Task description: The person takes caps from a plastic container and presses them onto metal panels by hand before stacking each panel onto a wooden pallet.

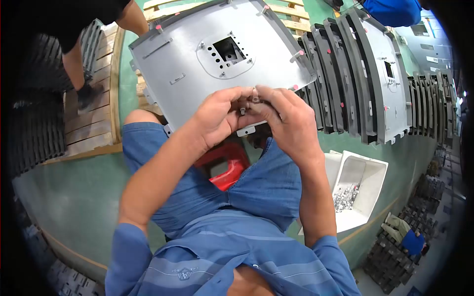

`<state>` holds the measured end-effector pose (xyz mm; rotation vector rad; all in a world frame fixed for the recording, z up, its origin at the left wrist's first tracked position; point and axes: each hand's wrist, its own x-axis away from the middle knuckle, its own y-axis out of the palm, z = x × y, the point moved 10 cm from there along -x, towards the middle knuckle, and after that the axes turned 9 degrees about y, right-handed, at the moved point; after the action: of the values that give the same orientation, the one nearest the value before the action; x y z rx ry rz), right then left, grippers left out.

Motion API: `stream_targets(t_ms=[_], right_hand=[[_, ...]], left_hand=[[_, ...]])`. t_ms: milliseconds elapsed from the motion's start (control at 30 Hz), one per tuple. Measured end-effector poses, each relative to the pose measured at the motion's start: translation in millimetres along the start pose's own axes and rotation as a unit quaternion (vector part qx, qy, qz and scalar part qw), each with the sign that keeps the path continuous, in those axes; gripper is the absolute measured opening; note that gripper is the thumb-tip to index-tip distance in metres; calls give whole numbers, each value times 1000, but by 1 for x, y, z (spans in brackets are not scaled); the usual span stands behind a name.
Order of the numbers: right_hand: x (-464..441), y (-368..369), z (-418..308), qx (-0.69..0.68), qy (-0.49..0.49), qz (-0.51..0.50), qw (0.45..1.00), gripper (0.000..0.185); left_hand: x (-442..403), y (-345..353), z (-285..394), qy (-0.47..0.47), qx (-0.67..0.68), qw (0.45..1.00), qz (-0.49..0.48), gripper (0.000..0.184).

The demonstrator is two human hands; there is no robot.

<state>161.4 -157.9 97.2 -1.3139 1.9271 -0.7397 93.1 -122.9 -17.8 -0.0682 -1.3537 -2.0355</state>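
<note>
My left hand (217,116) and my right hand (294,121) meet over the near edge of a large grey sheet-metal panel (168,56). Fingers of both are curled in, with the tips nearly touching. A small metal fastener (255,96) is pinched between the fingertips, and another small metal piece (242,111) shows just below, by the left fingers. Their exact kind is too small to tell. The panel has a square cutout, a row of round holes and several upright studs, some with pink caps. Part of its near edge is hidden by my hands.
A white bin (371,170) with loose metal fasteners (347,196) stands at my right. Grey panels (363,74) are stacked on edge beyond it. A red object (229,167) sits between my knees. Another person's leg (74,64) is by a wooden pallet (94,118) at left.
</note>
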Motion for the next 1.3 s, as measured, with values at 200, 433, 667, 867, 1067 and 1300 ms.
stream_targets(t_ms=[200, 433, 667, 867, 1067, 1300], right_hand=[[-22, 20, 86, -284, 279, -1, 917, 20], [-48, 97, 104, -663, 412, -145, 608, 31], [-120, 119, 107, -552, 404, -157, 713, 28], [-153, 121, 104, -281, 348, -186, 875, 30], [-180, 118, 125, -68, 278, -110, 952, 23], [-189, 136, 138, -11, 281, -122, 952, 20]], left_hand=[[-40, -10, 9, -44, -24, 998, -46, 29], [-66, -50, 42, -29, -99, 995, -14, 33], [-66, -61, 70, -5, -154, 988, 4, 35], [-69, -63, 68, -19, -238, 971, -32, 40], [-79, -58, 75, -45, -187, 981, -34, 42], [-82, -58, 76, -47, -177, 982, -43, 38]])
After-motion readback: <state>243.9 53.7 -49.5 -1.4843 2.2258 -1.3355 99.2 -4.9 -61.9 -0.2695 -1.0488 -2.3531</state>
